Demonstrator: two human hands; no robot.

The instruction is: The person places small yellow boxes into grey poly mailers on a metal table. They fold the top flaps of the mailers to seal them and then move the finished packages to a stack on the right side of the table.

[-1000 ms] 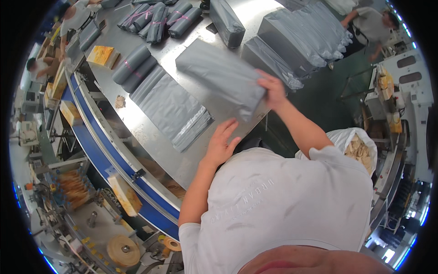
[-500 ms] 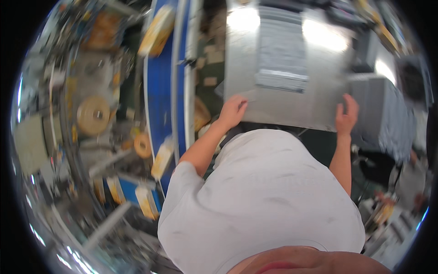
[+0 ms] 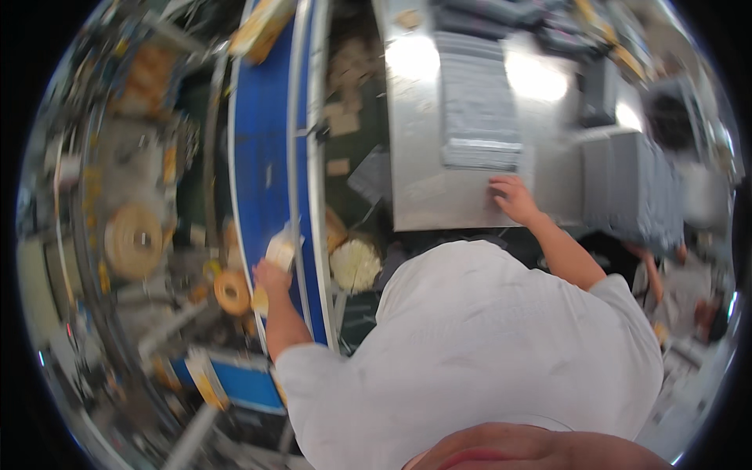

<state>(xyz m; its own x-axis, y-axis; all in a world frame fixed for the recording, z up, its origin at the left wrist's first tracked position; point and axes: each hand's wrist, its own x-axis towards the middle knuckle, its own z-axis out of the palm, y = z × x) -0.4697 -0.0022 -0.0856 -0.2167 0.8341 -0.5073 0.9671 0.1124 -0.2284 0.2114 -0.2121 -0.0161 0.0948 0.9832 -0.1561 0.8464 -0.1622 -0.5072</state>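
Note:
My left hand reaches out over the blue conveyor belt and is closed on a white-and-yellow packet. The packet sticks out past the fingers, and motion blurs it a little. Over the bare front part of a shiny metal table, my right hand is open with slightly bent fingers and holds nothing. Just beyond it lies a stack of flat grey plastic bags; the hand is apart from the stack's near edge.
A tall grey stack stands at the table's right. Another yellow packet is on the belt's far end. Between belt and table sits a pale round bundle. Tape rolls lie left. A person is at the right.
My left hand has gone from the table's front left corner to the packet on the belt. My right hand has moved left, from the table's right side to near the bag stack.

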